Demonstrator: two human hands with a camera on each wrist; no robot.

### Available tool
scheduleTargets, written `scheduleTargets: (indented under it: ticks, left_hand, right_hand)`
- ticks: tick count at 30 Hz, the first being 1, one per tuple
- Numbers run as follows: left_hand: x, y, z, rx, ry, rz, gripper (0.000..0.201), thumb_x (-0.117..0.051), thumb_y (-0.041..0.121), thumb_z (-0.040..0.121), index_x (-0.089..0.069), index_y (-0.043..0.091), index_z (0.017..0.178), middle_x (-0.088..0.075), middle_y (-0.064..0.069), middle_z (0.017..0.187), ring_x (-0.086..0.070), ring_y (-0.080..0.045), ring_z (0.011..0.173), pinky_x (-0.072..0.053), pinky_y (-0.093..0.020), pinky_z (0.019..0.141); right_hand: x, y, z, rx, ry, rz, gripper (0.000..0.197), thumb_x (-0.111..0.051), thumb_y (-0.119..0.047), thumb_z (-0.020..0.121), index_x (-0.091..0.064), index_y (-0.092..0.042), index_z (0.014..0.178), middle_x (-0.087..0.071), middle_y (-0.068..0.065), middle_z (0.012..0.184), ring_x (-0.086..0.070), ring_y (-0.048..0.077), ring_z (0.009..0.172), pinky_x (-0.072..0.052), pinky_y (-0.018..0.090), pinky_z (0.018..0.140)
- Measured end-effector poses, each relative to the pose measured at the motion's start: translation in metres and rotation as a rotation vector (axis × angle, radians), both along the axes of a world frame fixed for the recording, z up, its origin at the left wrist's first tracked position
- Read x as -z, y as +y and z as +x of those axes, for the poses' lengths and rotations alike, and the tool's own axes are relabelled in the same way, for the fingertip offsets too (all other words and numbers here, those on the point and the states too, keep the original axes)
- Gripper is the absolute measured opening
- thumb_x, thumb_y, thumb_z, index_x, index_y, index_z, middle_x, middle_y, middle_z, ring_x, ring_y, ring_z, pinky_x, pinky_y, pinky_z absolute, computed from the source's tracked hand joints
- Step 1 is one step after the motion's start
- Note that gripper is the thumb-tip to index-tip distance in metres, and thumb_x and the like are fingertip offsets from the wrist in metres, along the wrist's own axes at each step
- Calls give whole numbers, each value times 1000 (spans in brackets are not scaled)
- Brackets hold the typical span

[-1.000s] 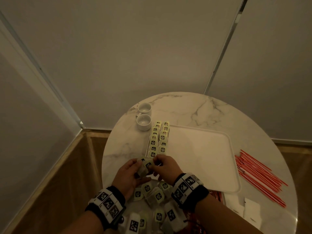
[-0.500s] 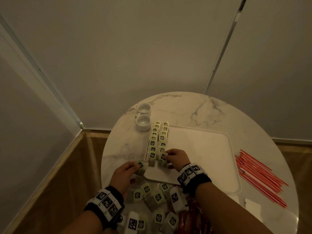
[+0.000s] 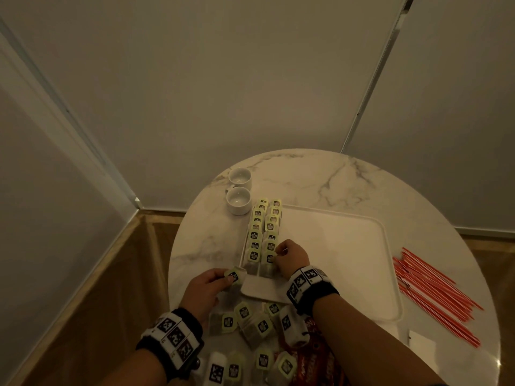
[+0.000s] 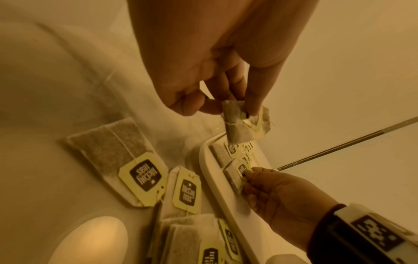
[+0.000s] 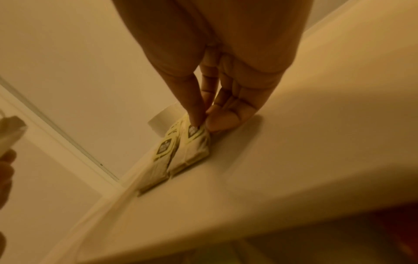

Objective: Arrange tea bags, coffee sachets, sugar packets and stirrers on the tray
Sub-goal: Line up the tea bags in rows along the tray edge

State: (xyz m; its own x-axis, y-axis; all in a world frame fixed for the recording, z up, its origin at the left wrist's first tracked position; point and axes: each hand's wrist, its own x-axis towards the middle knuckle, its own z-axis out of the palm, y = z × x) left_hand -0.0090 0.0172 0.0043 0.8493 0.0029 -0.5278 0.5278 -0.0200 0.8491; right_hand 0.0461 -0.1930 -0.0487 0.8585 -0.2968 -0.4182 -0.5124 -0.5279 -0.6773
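Note:
A white tray (image 3: 334, 260) lies on the round marble table, with two rows of yellow-tagged tea bags (image 3: 263, 227) overlapping along its left side. My right hand (image 3: 278, 253) pinches the tag of the nearest tea bag (image 3: 269, 259) in the right row, which lies on the tray; in the right wrist view, thumb and forefinger (image 5: 199, 117) meet on that bag's tag (image 5: 192, 130). My left hand (image 3: 220, 278) holds another tea bag (image 3: 234, 275) just off the tray's near-left corner. The left wrist view shows this bag (image 4: 244, 123) hanging from the fingers above the tray rim (image 4: 214, 178).
Several loose tea bags (image 3: 250, 321) lie on the table (image 3: 306, 176) under my forearms, with red coffee sachets (image 3: 315, 358) beside them. Red stirrers (image 3: 434, 291) and a white sugar packet (image 3: 420, 341) lie right of the tray. Two white cups (image 3: 239, 200) stand at its far-left corner.
My hands were together holding tea bags in front of the tray. The right hand moved forward and laid one at the near end of the right row; the left stayed back holding another.

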Motion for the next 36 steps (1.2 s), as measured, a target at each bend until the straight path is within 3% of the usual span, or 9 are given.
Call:
scheduleTargets:
  ticks: [12,16,19,22,25,29,32,36]
  left_hand:
    - [2,-6,1,84,6,43,16,-64,9,86,-68,19,99,-68,-2,90,-59,-18,82,-41,-29,66]
    - [0,-9,3,84,-12,51,17,-65,7,86,-66,18,98,-67,-3,87,-58,-18,78,-40,-29,66]
    - [0,-11,5,87,-11,51,16,-65,4,85,-62,12,98,-67,-5,85,-57,-18,75,-40,-30,67]
    - [3,-13,6,70,-10,56,18,-66,4,84,-55,7,98,-66,-10,85,-59,-21,77,-42,-34,67]
    - [5,-15,7,76,-17,60,17,-65,4,84,-53,8,95,-66,-11,85,-60,-22,79,-43,-33,66]
    - [4,-17,8,50,-22,10,21,-62,2,85,-58,12,103,-70,-12,95,-65,-28,89,-51,-35,68]
    - [1,-19,6,46,-15,-28,23,-59,-1,87,-61,15,104,-71,-10,95,-68,-26,85,-52,-29,61]
    - [6,-18,4,72,1,-10,22,-60,-3,86,-64,10,104,-72,-13,91,-68,-26,80,-53,-33,65]
  right_hand:
    - [-1,0,0,23,-27,37,20,-71,-13,79,-54,-21,85,-63,1,91,-59,19,84,-48,26,72]
    - [-11,0,-8,43,-62,100,22,-72,-18,78,-51,-25,79,-65,4,87,-66,24,78,-58,38,71]
    - [-31,8,-25,9,-82,283,12,-66,-23,86,-58,-15,89,-64,6,84,-61,19,66,-51,30,53]
    - [-46,21,-43,-115,21,484,24,-65,-28,87,-61,-8,99,-67,6,83,-60,16,62,-48,26,50]
    - [-45,29,-49,-181,38,481,14,-66,-20,87,-61,-11,96,-67,3,78,-61,14,61,-48,25,50]
    - [-45,32,-47,-132,-18,506,6,-61,-5,88,-62,-11,87,-64,6,72,-59,16,56,-49,27,52]
    - [-44,32,-46,-104,-43,493,8,-61,-3,87,-62,-11,85,-63,6,70,-58,15,54,-49,26,50]
    - [-42,31,-43,-49,-40,440,3,-61,-6,88,-63,-8,89,-63,5,73,-57,14,56,-49,24,48]
